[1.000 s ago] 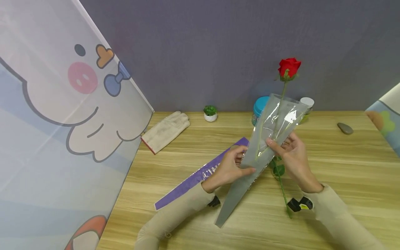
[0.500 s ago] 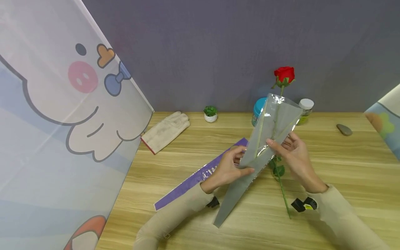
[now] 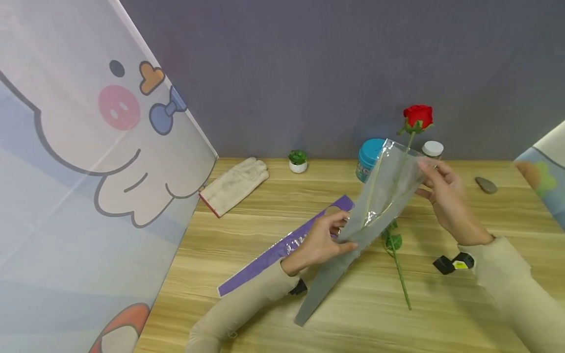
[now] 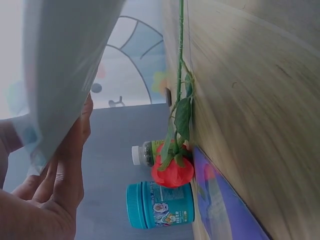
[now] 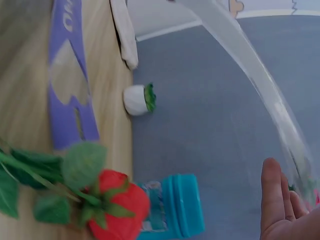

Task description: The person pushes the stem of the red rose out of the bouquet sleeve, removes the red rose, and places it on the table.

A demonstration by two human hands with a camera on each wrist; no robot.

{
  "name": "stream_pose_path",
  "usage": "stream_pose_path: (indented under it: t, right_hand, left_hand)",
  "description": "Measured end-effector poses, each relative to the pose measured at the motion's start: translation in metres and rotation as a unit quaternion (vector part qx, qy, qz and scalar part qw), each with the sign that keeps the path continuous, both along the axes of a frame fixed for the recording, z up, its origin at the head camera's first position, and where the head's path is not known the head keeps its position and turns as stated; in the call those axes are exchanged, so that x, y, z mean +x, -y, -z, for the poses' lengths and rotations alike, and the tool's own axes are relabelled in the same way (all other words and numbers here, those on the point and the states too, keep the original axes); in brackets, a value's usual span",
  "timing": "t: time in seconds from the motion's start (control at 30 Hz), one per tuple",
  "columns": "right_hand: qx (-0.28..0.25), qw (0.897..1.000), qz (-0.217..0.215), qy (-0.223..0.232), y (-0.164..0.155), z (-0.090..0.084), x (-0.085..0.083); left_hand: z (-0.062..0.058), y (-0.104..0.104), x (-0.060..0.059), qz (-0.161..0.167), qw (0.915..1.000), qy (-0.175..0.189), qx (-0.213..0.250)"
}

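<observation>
While the left hand (image 3: pixel 319 240) pinches the clear cone sleeve (image 3: pixel 375 201) at mid-length above the table (image 3: pixel 485 304), the right hand (image 3: pixel 443 196), fingers fairly straight, touches its open rim; light, slippery and crinkly, it seems best gripped by its edges

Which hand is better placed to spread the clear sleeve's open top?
The right hand: it is at the clear sleeve's open top, while the left hand pinches it lower down.
</observation>
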State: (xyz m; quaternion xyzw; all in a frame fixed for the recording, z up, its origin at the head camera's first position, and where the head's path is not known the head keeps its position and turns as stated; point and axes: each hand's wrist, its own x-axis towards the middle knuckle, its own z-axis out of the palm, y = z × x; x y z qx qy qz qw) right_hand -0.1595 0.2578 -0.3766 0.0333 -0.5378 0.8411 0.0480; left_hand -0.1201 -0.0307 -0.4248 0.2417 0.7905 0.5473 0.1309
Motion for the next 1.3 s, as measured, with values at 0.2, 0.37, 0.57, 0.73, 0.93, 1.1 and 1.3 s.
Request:
stream_pose_path:
  t: [0.2, 0.37, 0.57, 0.73, 0.93, 1.1, 1.3]
  right_hand:
    - [0.02, 0.999, 0.018, 0.028, -0.013, -0.016, -0.012]
    - [0.013, 0.998, 0.02, 0.058, -0.017, -0.02, -0.019]
    - [-0.006, 0.998, 0.014, 0.063, -0.019, -0.017, -0.021]
    - [-0.012, 0.998, 0.021, 0.064, -0.02, -0.017, -0.024]
    - [0.018, 0.998, 0.042, 0.05, -0.022, -0.02, -0.023]
    - [0.015, 0.998, 0.064, 0.026, -0.025, -0.023, -0.023]
    - [-0.051, 0.996, 0.077, -0.002, -0.03, -0.025, -0.024]
  left_hand:
    - [0.002, 0.0, 0.001, 0.018, 0.9996, -0.022, -0.007]
    - [0.002, 0.0, 0.001, 0.039, 0.9986, -0.033, -0.012]
    - [0.005, 0.001, 0.0, 0.048, 0.9983, -0.027, -0.017]
    - [0.01, 0.003, -0.002, 0.028, 0.9996, -0.002, 0.006]
    - [0.012, 0.01, -0.005, -0.014, 0.999, 0.005, 0.041]
    - [0.012, 0.017, -0.008, -0.012, 0.9987, -0.002, 0.049]
    - [0.011, 0.026, -0.01, -0.015, 0.9991, -0.012, 0.037]
